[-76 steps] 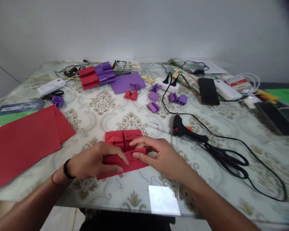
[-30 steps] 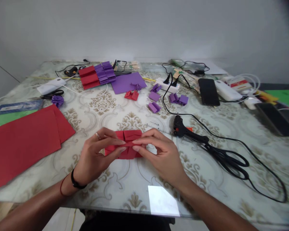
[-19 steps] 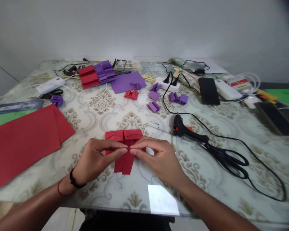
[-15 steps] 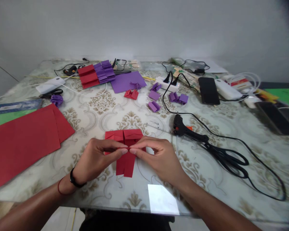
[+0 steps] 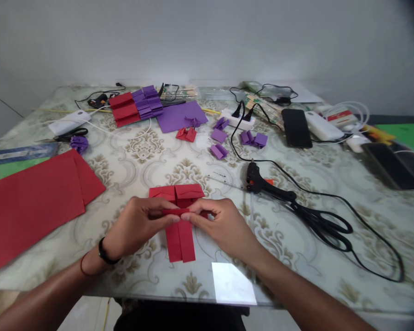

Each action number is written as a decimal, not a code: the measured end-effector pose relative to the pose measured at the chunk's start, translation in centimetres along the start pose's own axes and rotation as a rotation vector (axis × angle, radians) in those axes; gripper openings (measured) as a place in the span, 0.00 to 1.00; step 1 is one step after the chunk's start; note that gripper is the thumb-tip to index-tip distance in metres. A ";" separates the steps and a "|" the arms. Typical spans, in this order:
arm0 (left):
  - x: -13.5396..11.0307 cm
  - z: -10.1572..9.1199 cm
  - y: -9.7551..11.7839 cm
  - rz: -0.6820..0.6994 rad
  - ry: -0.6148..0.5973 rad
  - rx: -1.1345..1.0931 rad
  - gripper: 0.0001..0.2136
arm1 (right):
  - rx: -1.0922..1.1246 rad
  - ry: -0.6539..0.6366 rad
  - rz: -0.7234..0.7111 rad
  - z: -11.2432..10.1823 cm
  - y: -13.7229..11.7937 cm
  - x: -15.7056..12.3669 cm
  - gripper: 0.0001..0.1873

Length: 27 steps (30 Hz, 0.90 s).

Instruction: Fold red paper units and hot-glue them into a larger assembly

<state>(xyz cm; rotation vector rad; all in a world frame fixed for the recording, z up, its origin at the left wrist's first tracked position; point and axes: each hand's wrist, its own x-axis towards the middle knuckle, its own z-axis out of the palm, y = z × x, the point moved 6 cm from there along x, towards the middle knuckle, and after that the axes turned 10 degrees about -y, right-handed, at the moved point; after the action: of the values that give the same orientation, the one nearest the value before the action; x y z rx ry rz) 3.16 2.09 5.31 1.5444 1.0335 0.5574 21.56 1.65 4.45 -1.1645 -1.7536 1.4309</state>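
Observation:
A red folded paper (image 5: 181, 240) lies on the patterned table in front of me, its narrow strips pointing at me and its wider folded part at the far side. My left hand (image 5: 140, 225) pinches a raised crease across its middle between thumb and fingers. From the other side, my right hand (image 5: 221, 225) pinches the same crease, its thumb close to the left one. Part of the paper is hidden behind my fingers. Large red sheets (image 5: 37, 197) lie to the left of my hands.
A black glue gun (image 5: 262, 181) and black-handled scissors (image 5: 324, 225) lie to the right, a cord looping round them. Farther back are small purple paper pieces (image 5: 219, 151), a small red folded piece (image 5: 186, 134), a power strip (image 5: 239, 120) and a phone (image 5: 296, 128).
A red crease now shows between my two hands, and the thumbs are slightly farther from each other. The near strips reach a little closer to me. The whole view has shifted slightly.

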 end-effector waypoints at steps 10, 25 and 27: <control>-0.3 -3.0 -1.0 0.157 0.331 -0.353 0.08 | -0.027 -0.013 -0.065 -1.4 -0.8 -0.1 0.07; 0.6 1.2 -1.4 0.024 -0.174 -0.460 0.17 | -0.103 0.246 -0.399 -2.6 -2.7 -1.2 0.19; 0.8 1.4 -1.5 0.009 -0.189 -0.439 0.13 | -0.118 0.223 -0.393 -2.2 -2.9 -1.2 0.18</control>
<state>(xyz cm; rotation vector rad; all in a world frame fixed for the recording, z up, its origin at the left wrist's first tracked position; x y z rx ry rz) 4.24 1.98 3.36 1.1859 0.7034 0.5872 23.23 1.42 7.84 -0.9289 -1.8026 0.9416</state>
